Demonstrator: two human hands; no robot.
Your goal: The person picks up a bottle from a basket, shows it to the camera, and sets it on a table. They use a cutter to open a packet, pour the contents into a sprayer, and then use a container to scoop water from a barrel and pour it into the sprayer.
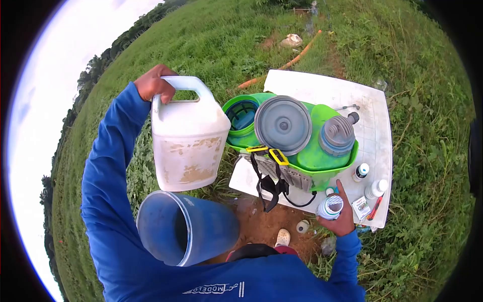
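My left hand [157, 84] is wrapped round the handle of a large white jug [188, 151] with peeling brownish patches. The jug hangs upright to the left of a green backpack sprayer [317, 161], above a blue barrel [211, 226]. On the sprayer rests a round grey lid [283, 125]; at its left end the filler opening [242, 116] shows a dark strainer. My right hand [343, 219] holds a small white labelled bottle [330, 206] by the table's near edge, with one finger stretched out.
The sprayer stands on a white plastic table [372, 121]. At its right lie a dark-labelled bottle [360, 171], a white bottle [376, 189], a small packet [360, 207] and a red tool [375, 208]. An orange hose [302, 54] crosses the grass. Straps [271, 183] hang over the table edge.
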